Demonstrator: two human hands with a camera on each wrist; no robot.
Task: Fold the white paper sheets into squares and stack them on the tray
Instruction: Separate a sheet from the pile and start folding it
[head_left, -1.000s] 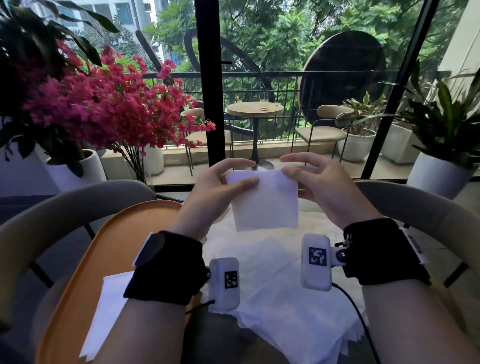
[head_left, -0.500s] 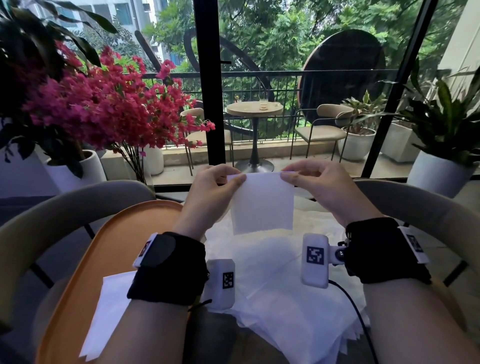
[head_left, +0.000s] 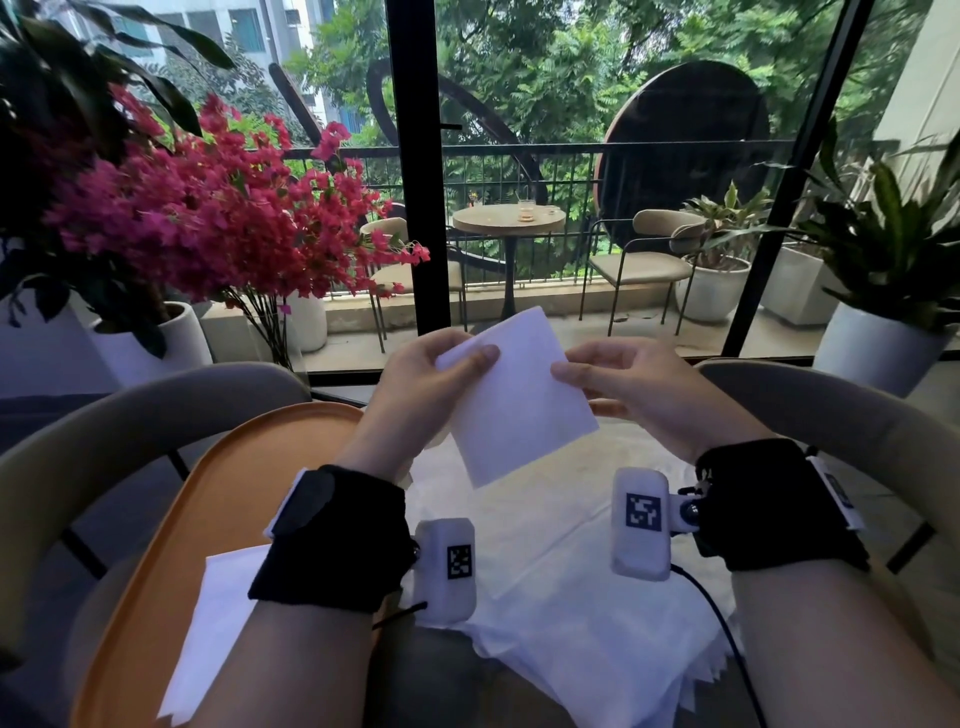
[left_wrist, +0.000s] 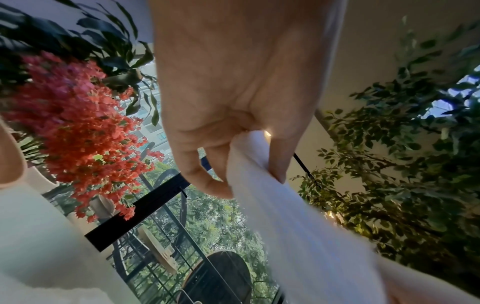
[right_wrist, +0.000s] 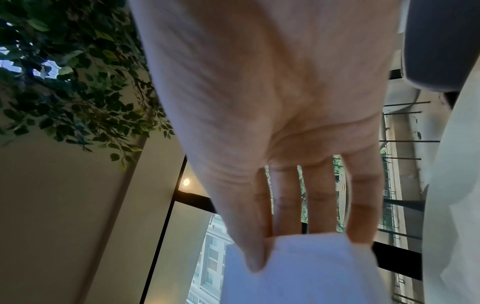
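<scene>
A folded white paper square (head_left: 514, 395) hangs tilted in the air in front of me, above the table. My left hand (head_left: 447, 364) pinches its upper left edge between thumb and fingers; the left wrist view shows the paper (left_wrist: 285, 216) caught in that pinch. My right hand (head_left: 587, 374) pinches the right edge, thumb on the near face of the paper (right_wrist: 306, 269) and straight fingers behind it. A pile of unfolded white sheets (head_left: 587, 597) lies on the table below. The orange tray (head_left: 197, 519) sits at the left with one folded white sheet (head_left: 218, 623) on it, partly under my left forearm.
Curved beige chair backs stand at the left (head_left: 130, 410) and right (head_left: 831, 415) of the table. A pot of pink flowers (head_left: 208, 218) and a green plant in a white pot (head_left: 883, 332) stand by the glass wall. A black cable (head_left: 727, 634) runs from my right wrist camera.
The folded square has been turned from level to tilted, its left side lifted. Both hands keep their pinch on it and have shifted slightly along its edges.
</scene>
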